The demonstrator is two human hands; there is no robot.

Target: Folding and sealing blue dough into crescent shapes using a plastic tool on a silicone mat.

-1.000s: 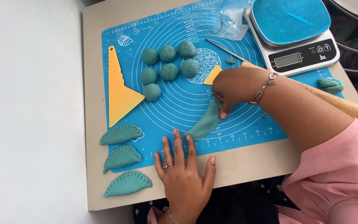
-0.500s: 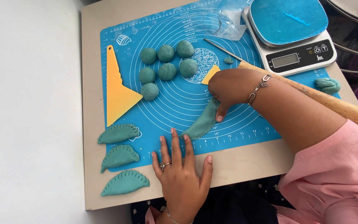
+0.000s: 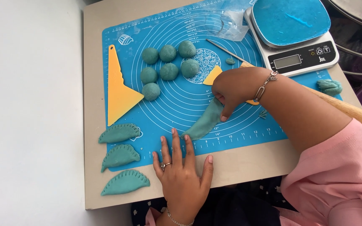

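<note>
On blue mat point(image 3: 248, 125) | right hand point(image 3: 235, 90) pinching dough strip point(image 3: 204, 122) | left hand point(image 3: 181, 167) flat

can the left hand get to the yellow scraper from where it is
Probably yes. The left hand lies flat at the blue mat's near edge, and the yellow scraper sits up and to its left with only bare mat between. The folded dumplings lie off to the side.
</note>
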